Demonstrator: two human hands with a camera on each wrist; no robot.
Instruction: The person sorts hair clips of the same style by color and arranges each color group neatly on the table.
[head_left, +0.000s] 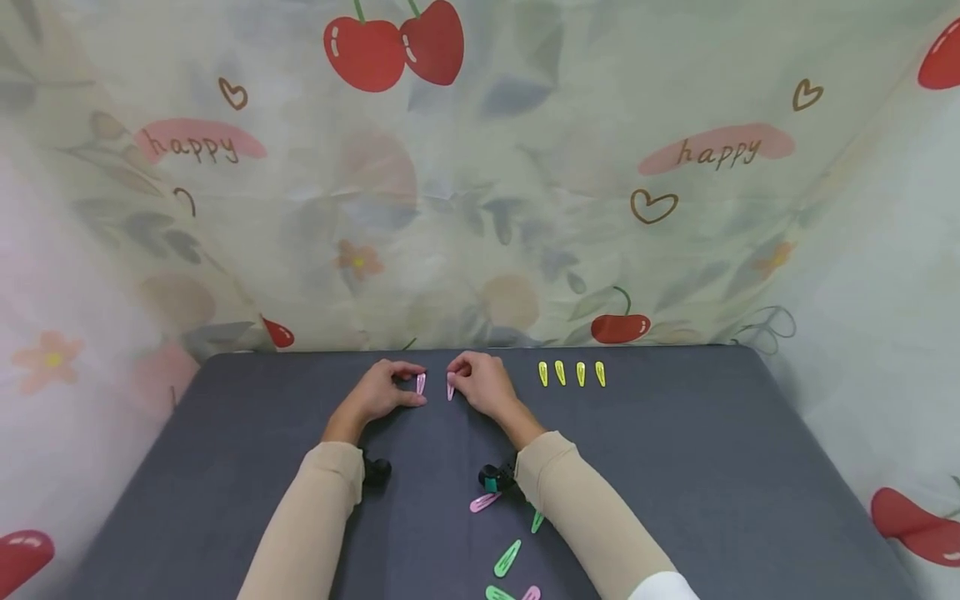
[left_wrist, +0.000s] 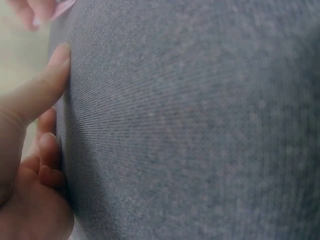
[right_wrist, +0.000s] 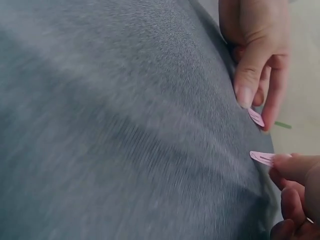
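Green hair clips [head_left: 507,557] lie nearest, by the right sleeve; further out, left hand [head_left: 381,390] pinches one pink hair clip [head_left: 421,383], right hand [head_left: 482,384] pinches another pink clip [head_left: 450,387], both at the grey table's [head_left: 712,467] far edge; four yellow clips [head_left: 572,373] sit right; backdrop reads "happy" [head_left: 718,152].

Two small pink hair clips lie flat near the far edge of the grey bench: left clip [head_left: 421,383] and right clip [head_left: 450,387] (side by side, slightly apart).
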